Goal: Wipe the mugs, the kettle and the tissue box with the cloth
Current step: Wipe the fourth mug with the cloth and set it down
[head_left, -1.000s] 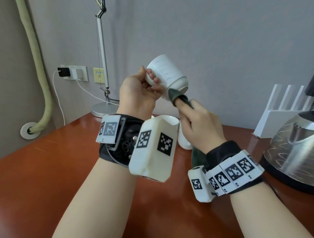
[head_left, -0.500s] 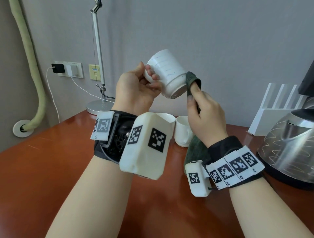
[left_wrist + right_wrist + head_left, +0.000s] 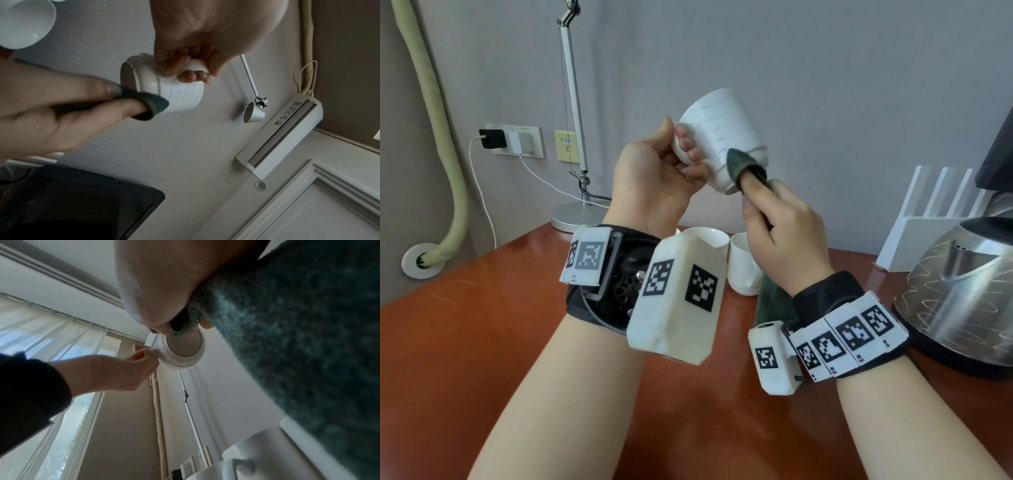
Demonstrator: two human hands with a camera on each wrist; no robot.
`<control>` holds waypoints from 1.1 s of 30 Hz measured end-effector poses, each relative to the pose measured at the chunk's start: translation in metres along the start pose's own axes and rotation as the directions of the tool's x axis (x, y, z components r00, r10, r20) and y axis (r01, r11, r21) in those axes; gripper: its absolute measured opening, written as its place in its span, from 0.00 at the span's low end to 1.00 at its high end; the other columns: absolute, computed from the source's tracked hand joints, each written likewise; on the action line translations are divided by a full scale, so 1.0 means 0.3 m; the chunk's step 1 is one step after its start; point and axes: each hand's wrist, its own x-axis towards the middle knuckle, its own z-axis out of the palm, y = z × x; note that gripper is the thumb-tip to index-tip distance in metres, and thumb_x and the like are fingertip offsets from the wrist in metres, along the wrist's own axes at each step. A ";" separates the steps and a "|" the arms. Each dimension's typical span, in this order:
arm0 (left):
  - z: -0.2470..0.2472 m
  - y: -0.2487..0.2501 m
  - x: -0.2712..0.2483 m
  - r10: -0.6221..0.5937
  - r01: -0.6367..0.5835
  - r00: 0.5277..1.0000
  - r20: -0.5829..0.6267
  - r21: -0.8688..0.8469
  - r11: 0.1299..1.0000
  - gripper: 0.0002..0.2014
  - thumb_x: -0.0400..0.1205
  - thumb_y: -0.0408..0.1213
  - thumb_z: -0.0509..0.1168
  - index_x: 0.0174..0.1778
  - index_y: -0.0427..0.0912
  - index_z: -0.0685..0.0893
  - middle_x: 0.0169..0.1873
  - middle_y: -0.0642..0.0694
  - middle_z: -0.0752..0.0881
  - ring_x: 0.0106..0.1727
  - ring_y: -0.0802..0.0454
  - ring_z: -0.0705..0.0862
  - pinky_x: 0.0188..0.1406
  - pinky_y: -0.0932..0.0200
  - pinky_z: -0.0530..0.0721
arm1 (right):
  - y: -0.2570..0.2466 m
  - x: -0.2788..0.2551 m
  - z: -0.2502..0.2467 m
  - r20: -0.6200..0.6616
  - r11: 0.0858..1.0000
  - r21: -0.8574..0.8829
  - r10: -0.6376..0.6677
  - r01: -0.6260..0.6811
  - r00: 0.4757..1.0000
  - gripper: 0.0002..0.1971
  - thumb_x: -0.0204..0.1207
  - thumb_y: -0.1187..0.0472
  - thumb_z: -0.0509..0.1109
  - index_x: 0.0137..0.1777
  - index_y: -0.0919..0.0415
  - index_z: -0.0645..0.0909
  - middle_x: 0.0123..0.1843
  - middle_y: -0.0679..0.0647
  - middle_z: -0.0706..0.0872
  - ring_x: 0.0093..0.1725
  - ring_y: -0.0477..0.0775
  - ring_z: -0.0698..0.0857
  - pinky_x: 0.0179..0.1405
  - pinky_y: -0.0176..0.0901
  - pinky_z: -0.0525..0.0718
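Two hands meet at one white mug (image 3: 722, 137), raised above the counter (image 3: 482, 342). The left hand (image 3: 654, 181) has its fingers curled through the mug's handle, thumb on the outside, and holds the mug tipped so that its base points down and toward the right hand (image 3: 780, 233); the left wrist view shows the same hold, with the fingertips poking out past the handle. The right hand pinches the dark green cloth (image 3: 743, 164), which is wrapped over the tip of the index finger and pressed against the mug's wall just above the foot ring. The rest of the cloth trails down behind the right wrist toward the counter, and it fills much of the right wrist view (image 3: 298, 337), where the ringed underside of the mug (image 3: 183, 352) sits just beyond the covered fingertip.

Below the hands, two more white mugs stand upright on the red-brown counter, one (image 3: 705, 236) partly hidden by the left wrist device and the other (image 3: 743, 267) just beside it. The steel kettle (image 3: 955, 294) stands at the right edge, well apart from the lifted mug. Behind it, a white slotted rack (image 3: 928, 226) rests by the wall. A desk lamp (image 3: 571, 137) stands at the back left of the counter, near wall sockets (image 3: 517, 140) with plugged-in chargers.
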 end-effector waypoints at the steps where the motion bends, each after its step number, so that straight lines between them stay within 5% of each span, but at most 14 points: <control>1: -0.003 -0.001 0.000 0.000 0.000 1.000 -0.004 0.001 1.000 0.16 0.89 0.36 0.55 0.35 0.38 0.75 0.26 0.48 0.76 0.24 0.54 0.71 0.22 0.67 0.63 | -0.001 -0.001 0.002 0.006 1.000 -0.018 -0.012 0.012 1.000 0.20 0.80 0.62 0.58 0.68 0.56 0.83 0.35 0.46 0.70 0.28 0.52 0.70 0.28 0.37 0.64; 7: -0.012 -0.005 0.004 -0.017 0.016 1.000 -0.015 -0.017 1.000 0.17 0.89 0.36 0.54 0.34 0.38 0.74 0.24 0.48 0.75 0.23 0.55 0.71 0.20 0.67 0.63 | 0.058 -0.009 -0.006 -0.062 0.991 0.056 0.129 -0.125 0.990 0.21 0.79 0.64 0.59 0.70 0.60 0.81 0.36 0.47 0.70 0.33 0.44 0.65 0.32 0.40 0.64; 14: -0.031 0.005 0.015 -0.007 0.006 1.000 -0.030 -0.041 0.999 0.18 0.89 0.36 0.54 0.32 0.38 0.74 0.24 0.48 0.74 0.22 0.55 0.70 0.22 0.67 0.62 | 0.038 -0.018 0.009 0.020 0.996 0.064 0.055 -0.057 0.998 0.19 0.79 0.63 0.59 0.66 0.56 0.84 0.33 0.51 0.73 0.29 0.52 0.70 0.29 0.38 0.64; 19: -0.032 0.006 0.013 -0.008 0.006 1.000 -0.029 -0.062 0.998 0.20 0.89 0.36 0.54 0.30 0.38 0.74 0.23 0.48 0.74 0.21 0.55 0.70 0.25 0.67 0.61 | 0.077 -0.018 0.008 -0.006 0.963 0.202 0.185 -0.180 0.983 0.19 0.80 0.65 0.59 0.68 0.61 0.82 0.33 0.46 0.70 0.33 0.46 0.68 0.34 0.41 0.67; 25: -0.036 -0.002 0.017 -0.014 0.013 1.000 -0.010 -0.066 0.998 0.21 0.89 0.36 0.53 0.29 0.38 0.74 0.23 0.48 0.73 0.21 0.55 0.70 0.26 0.67 0.60 | 0.034 -0.006 0.003 -0.005 0.978 0.202 0.052 -0.050 0.999 0.18 0.79 0.64 0.60 0.66 0.60 0.84 0.34 0.49 0.73 0.31 0.51 0.72 0.28 0.43 0.69; 28: -0.055 0.010 0.024 -0.034 0.037 0.999 0.019 -0.126 0.991 0.21 0.89 0.36 0.52 0.29 0.38 0.74 0.23 0.49 0.72 0.21 0.55 0.69 0.25 0.67 0.60 | 0.061 -0.015 0.000 -0.024 0.974 0.209 0.094 -0.087 0.995 0.18 0.80 0.64 0.59 0.66 0.61 0.84 0.33 0.51 0.73 0.31 0.53 0.72 0.28 0.45 0.70; 33: -0.060 -0.001 0.030 -0.071 0.078 0.996 0.050 -0.138 0.987 0.23 0.88 0.36 0.52 0.25 0.38 0.74 0.23 0.50 0.68 0.22 0.55 0.65 0.26 0.66 0.59 | 0.059 0.007 -0.008 -0.018 0.895 0.401 0.219 -0.194 0.975 0.18 0.81 0.65 0.59 0.69 0.64 0.80 0.30 0.41 0.68 0.30 0.42 0.69 0.32 0.37 0.69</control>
